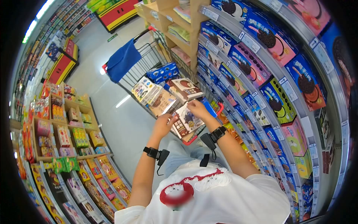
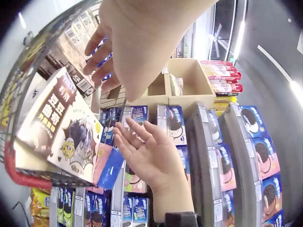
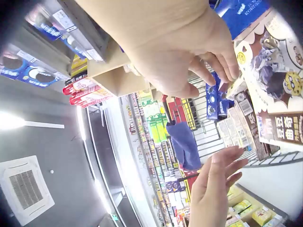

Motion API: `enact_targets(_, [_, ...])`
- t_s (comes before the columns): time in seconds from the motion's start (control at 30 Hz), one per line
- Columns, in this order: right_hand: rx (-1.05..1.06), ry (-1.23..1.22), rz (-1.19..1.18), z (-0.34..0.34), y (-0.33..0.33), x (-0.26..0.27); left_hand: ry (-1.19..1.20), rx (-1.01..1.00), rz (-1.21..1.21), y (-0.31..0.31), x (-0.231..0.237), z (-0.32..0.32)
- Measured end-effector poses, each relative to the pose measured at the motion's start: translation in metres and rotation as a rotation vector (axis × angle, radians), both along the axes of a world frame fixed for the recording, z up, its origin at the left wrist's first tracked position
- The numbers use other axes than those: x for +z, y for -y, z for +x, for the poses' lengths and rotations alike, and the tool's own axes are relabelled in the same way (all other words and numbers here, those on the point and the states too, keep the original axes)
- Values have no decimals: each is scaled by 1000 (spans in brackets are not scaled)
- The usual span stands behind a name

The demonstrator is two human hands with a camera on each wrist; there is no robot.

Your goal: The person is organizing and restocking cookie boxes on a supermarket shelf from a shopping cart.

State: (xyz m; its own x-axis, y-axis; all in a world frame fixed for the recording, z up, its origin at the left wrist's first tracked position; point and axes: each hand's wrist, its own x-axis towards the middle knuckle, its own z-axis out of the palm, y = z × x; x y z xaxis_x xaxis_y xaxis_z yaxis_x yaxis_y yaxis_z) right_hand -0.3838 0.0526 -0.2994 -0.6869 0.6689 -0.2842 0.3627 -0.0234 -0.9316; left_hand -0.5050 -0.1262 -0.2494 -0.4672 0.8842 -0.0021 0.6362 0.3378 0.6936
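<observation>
A white and brown cookie box with a cartoon print lies at the near end of the shopping cart. My left hand hovers by the box's left edge, fingers loosely bent and holding nothing. My right hand is over its far right corner; in the left wrist view this right hand shows a bare palm with spread fingers. The right wrist view has my left hand with fingers extended, apart from the box. Further in lie a brown and white box, a tan box and a blue patterned pack.
A blue cloth hangs over the cart's far handle. Shelves of Oreo boxes rise close on the right. Wooden display bins with snack packs stand to the left, across the tiled floor. A wooden rack adjoins the cart's far side.
</observation>
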Motion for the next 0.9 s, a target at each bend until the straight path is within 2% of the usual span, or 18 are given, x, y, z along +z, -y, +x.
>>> enact_targets(0.07, [-38,7,-9,-8,-15,-19,35,41,10,-23,-7,-23])
enact_targets(0.17, [-164,45,-19,-17,-24,-37,46,39,105,-60,-53,-77])
enact_targets(0.27, [-334,126,-46,-31,-34,-43,55,29,49,-104,-67,-118])
enact_targets(0.37, [-426,306,29,-46,-38,-30,-86,-42,44,-145,-104,-157])
enact_targets(0.5, [-405,597,116,-69,-49,-27,43,-196,-3,-185,-126,-183])
enact_targets(0.53, [-359,709,244,-73,-49,-44,18,-212,-71,-192,-135,-187])
enact_targets(0.63, [-373,853,205,-87,-45,-63,97,-322,-104,-205,-140,-192])
enact_targets(0.67, [-413,750,111,-87,-42,-63,137,-343,-142,-205,-138,-192])
enact_targets(0.77, [-508,714,57,-97,-38,-48,483,-305,-298,-218,-141,-196])
enact_targets(0.8, [-544,700,58,-97,-39,-44,406,-337,-264,-222,-147,-198])
enact_targets(0.9, [-641,647,90,-98,-36,-39,461,-225,-135,-223,-155,-195])
